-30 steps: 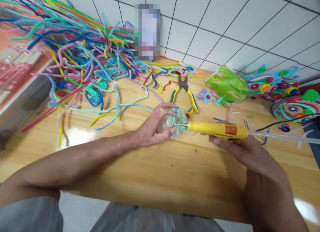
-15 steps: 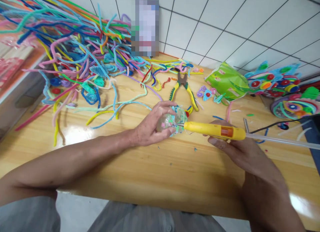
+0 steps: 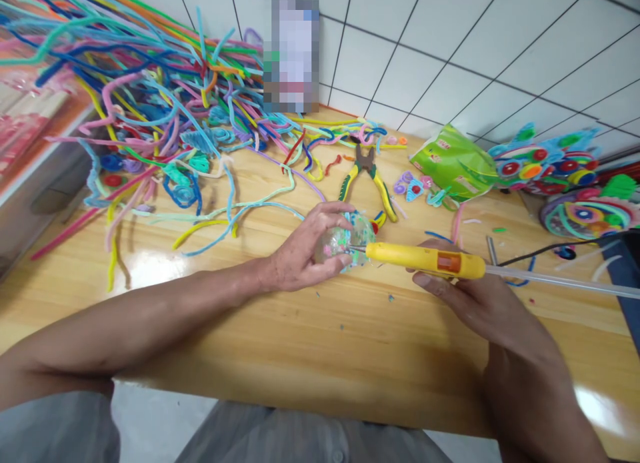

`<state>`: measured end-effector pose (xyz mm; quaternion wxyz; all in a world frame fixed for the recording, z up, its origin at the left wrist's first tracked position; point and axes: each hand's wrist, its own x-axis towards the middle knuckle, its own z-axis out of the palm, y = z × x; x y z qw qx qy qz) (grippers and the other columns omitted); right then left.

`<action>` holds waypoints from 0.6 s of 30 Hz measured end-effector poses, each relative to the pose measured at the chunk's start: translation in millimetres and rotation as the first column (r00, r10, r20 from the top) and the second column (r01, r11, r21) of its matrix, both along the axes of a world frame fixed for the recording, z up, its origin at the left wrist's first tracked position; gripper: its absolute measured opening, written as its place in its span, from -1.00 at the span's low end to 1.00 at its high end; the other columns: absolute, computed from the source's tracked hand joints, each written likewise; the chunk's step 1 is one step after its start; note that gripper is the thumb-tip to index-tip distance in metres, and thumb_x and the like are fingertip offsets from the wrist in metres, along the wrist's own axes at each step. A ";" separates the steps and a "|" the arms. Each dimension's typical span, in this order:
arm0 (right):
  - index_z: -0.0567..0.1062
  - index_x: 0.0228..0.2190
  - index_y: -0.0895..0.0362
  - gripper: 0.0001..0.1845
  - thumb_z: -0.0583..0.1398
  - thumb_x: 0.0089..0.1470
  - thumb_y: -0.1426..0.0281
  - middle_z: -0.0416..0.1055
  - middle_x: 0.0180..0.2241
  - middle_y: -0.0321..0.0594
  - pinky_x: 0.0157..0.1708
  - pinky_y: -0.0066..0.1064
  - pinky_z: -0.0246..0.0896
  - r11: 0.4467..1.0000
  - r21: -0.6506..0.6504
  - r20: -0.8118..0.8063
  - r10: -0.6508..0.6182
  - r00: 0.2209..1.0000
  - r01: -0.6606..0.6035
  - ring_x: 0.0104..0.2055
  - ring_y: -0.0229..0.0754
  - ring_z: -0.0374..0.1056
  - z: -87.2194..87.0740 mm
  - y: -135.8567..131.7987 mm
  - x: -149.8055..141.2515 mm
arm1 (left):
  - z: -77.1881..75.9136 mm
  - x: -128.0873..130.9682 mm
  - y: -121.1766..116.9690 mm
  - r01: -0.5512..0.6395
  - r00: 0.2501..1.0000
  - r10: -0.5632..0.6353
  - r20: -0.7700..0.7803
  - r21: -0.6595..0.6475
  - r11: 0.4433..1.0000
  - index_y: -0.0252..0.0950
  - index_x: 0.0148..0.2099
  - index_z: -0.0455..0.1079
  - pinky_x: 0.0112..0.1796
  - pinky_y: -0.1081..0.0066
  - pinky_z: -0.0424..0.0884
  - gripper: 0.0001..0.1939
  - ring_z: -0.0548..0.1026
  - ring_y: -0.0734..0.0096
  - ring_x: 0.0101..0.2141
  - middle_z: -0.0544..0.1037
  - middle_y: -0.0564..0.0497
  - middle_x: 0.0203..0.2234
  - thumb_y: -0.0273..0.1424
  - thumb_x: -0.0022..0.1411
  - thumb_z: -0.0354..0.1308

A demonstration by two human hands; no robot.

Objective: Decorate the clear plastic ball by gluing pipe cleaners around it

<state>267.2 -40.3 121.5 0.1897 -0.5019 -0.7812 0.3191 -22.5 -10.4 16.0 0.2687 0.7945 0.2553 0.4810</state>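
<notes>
In the head view my left hand (image 3: 310, 250) is closed around a clear rounded plastic piece (image 3: 359, 231) with small green, blue and pink bits on it. The fingers hide part of its surface, so its exact kind does not show. My right hand (image 3: 465, 290) grips a yellow hot glue gun (image 3: 420, 259) from below, with a clear glue stick (image 3: 560, 282) sticking out of its rear end. The metal nozzle points left and reaches the clear piece beside my left fingertips. Whether the tip touches it I cannot tell.
Pliers (image 3: 367, 173) with yellow-green handles lie just beyond my left hand. Tangled pipe cleaners (image 3: 165, 110) cover the back left. A green packet (image 3: 453, 163) and colourful finished crafts (image 3: 545, 163) stand at the back right. A dark cord (image 3: 540, 251) runs at the right.
The glue gun in my right hand has shifted very slightly to the left, towards the clear piece. My left hand holds the piece in the same place.
</notes>
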 end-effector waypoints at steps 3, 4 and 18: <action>0.55 -0.36 -0.02 -0.69 0.25 0.30 0.05 0.57 -0.30 -0.25 -0.25 -0.25 0.46 1.000 -0.009 0.023 -0.007 1.000 0.007 -0.35 -0.12 0.45 0.1 -0.2 -0.4 | -0.2 0.1 0.3 -0.002 1.000 0.002 0.004 -0.010 1.000 -0.15 0.25 0.24 0.24 -0.06 0.46 -0.55 0.45 0.04 0.28 0.44 -0.25 0.25 -0.25 0.43 0.29; 0.55 -0.37 -0.02 -0.69 0.26 0.29 0.05 0.57 -0.29 -0.25 -0.25 -0.25 0.45 1.000 0.002 0.020 -0.007 1.000 0.007 -0.34 -0.11 0.46 -0.5 -0.1 0.0 | -0.4 0.2 0.4 -0.001 1.000 0.001 0.008 -0.012 1.000 -0.15 0.25 0.25 0.24 -0.05 0.46 -0.55 0.45 0.04 0.28 0.44 -0.25 0.25 -0.26 0.43 0.29; 0.55 -0.39 -0.01 -0.66 0.24 0.31 0.05 0.55 -0.32 -0.23 -0.29 -0.24 0.43 1.000 0.016 0.010 -0.002 1.000 0.002 -0.33 -0.09 0.46 -4.4 2.0 3.0 | -1.0 0.0 0.1 0.007 1.000 -0.007 0.014 -0.022 1.000 -0.15 0.25 0.25 0.24 -0.07 0.44 -0.54 0.45 0.00 0.29 0.43 -0.27 0.26 -0.29 0.41 0.31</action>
